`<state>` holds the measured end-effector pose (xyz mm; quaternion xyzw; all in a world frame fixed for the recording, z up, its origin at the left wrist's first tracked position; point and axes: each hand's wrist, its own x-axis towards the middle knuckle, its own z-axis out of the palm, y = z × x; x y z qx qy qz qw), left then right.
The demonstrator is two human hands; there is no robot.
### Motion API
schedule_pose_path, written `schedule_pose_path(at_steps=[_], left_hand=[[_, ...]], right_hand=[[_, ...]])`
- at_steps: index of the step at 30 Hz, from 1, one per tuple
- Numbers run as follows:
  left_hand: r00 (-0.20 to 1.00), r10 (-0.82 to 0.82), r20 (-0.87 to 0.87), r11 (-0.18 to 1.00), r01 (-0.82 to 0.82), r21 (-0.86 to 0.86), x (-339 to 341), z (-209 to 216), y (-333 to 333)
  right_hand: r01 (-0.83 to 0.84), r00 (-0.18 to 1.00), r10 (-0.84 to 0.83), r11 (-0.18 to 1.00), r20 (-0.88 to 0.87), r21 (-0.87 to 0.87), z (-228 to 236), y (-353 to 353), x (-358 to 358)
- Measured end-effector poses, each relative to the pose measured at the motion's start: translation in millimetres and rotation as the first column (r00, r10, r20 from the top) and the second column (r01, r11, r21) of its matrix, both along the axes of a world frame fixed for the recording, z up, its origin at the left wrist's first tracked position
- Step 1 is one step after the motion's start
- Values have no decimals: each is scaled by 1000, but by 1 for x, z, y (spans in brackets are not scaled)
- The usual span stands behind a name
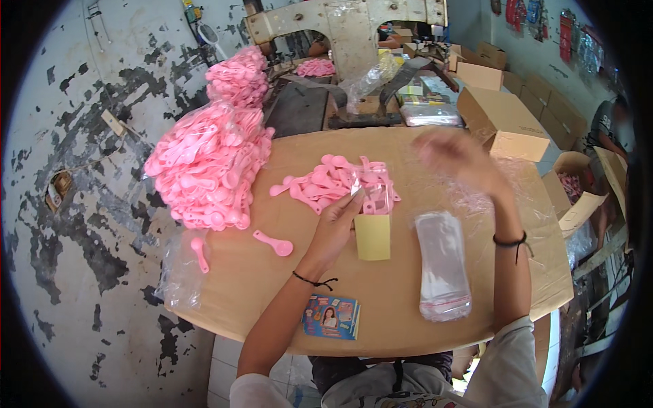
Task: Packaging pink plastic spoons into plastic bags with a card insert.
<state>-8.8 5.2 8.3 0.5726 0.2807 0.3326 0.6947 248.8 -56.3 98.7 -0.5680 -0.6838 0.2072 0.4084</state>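
My left hand (338, 221) is closed on a clear plastic bag (383, 198), pinching it between thumb and fingers in front of a loose pile of pink plastic spoons (316, 183). A plain yellow card (373, 238) shows at the lower end of this bag; whether a spoon is inside too, I cannot tell against the pink behind. Smeared by motion, my right hand (459, 162) is raised over the far right of the table, near crumpled clear film (476, 194). Below it lies a stack of flat clear bags (442, 265). Two single spoons, one of them a pink spoon (273, 243), lie left of my left forearm.
Large clear sacks of pink spoons (207, 170) stand at the table's left, against a peeling wall. A stack of blue printed cards (331, 317) lies at the near edge of the brown table (272, 319). Behind are a metal machine frame (354, 41) and cardboard boxes (503, 115). Another person (609, 129) is at far right.
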Motion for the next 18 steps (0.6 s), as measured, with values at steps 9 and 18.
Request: schedule_pose_path(at_steps=[9,18], left_hand=[[988,59,144,998,-59,-2,1,2,2],[973,144,178,967,-176,182,-4,3,9]], right_hand=[[-169,961,127,973,-246,-158,-50,23,-70],[-208,925,144,967,-351,-149,-47,24,-65]])
